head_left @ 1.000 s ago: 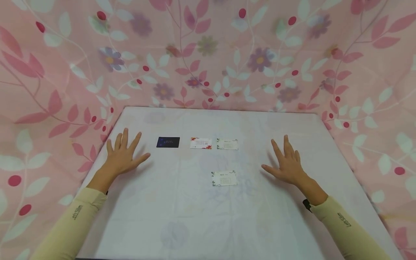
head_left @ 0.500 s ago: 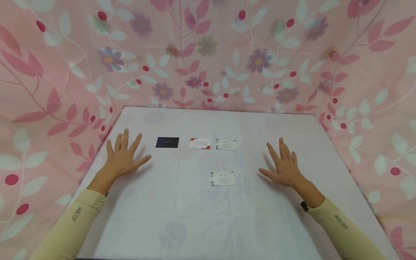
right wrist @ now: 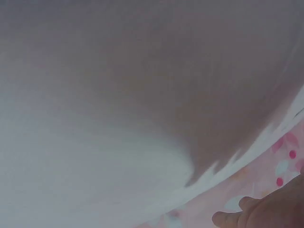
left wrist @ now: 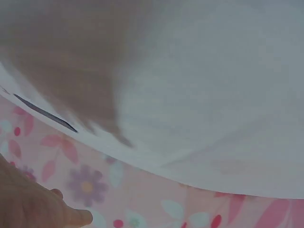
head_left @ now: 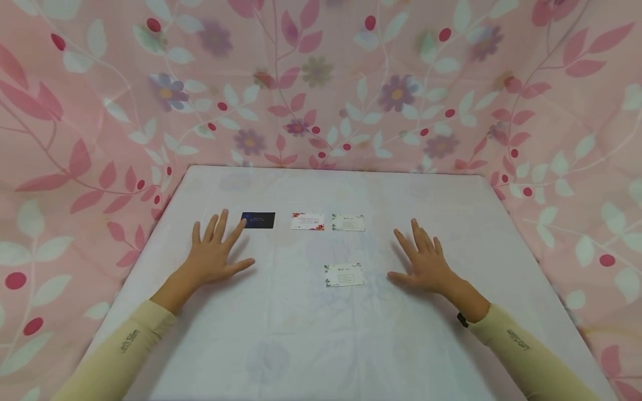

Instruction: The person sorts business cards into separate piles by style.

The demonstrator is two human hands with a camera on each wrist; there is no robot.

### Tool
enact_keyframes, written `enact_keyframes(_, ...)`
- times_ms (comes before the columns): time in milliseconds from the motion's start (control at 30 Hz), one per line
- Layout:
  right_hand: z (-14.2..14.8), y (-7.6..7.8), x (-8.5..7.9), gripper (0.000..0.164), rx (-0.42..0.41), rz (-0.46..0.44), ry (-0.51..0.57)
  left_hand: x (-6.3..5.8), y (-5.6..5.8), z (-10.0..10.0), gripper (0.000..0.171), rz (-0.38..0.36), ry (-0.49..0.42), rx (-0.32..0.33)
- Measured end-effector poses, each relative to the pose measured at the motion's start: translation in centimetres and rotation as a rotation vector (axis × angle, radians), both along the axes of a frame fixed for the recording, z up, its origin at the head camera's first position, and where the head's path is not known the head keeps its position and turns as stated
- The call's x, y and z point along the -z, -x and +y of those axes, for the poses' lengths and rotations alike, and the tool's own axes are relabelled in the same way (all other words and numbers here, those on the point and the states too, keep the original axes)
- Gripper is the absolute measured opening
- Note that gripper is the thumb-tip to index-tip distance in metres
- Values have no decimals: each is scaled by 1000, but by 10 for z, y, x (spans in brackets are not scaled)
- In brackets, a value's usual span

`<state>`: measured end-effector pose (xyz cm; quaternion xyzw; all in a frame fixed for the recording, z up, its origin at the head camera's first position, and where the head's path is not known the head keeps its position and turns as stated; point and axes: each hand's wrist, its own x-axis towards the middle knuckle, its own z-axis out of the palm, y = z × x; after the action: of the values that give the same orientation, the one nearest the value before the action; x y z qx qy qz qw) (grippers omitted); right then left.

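Note:
My left hand (head_left: pixel 210 259) is held over the left part of the table with its fingers spread. Its index fingertip overlaps the left edge of a dark blue-black business card (head_left: pixel 259 220) in the head view; that card shows as a thin dark sliver (left wrist: pixel 45 112) in the left wrist view. To the right, my right hand (head_left: pixel 423 264) also has its fingers spread and holds nothing. Nearest to it lies a white card with green leaf corners (head_left: pixel 344 275). A matching leaf-cornered card (head_left: pixel 348 223) and a white card with red-orange flowers (head_left: pixel 308 221) lie in the back row.
A white cloth covers the table (head_left: pixel 281 328). Pink floral curtain (head_left: pixel 321 83) rises behind the table's back edge and along both sides. Long pale-yellow sleeves cover both forearms, and a dark band (head_left: pixel 462 319) shows at the right wrist.
My left hand has moved right and slightly toward me, reaching the dark card's edge in view. My right hand has drifted left, closer to the front card. The cards lie where they were.

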<state>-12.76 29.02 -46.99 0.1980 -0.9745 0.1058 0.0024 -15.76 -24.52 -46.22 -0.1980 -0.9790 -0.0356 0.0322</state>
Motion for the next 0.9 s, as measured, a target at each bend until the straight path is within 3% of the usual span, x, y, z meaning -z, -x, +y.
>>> enact_keyframes(200,-24,-5,5,103,-87,-40,-2,-11,-7,53,108,-42,-12,165)
enact_keyframes(333,-41,-8,6,102,-146,-86,16,-11,-8,89,112,-90,-55,264)
enact_keyframes(567,-64,-6,-1,100,-269,-130,103,-15,-13,147,128,-315,-217,372)
enact_keyframes(633,-68,-4,-2,99,-296,-132,139,-12,-12,159,129,-310,-217,405)
enact_keyframes(733,-75,-1,-3,96,-314,-144,170,-5,-7,170,125,-311,-236,425)
enact_keyframes(900,-83,3,-7,89,-293,-172,163,2,-2,184,115,-347,-281,377)
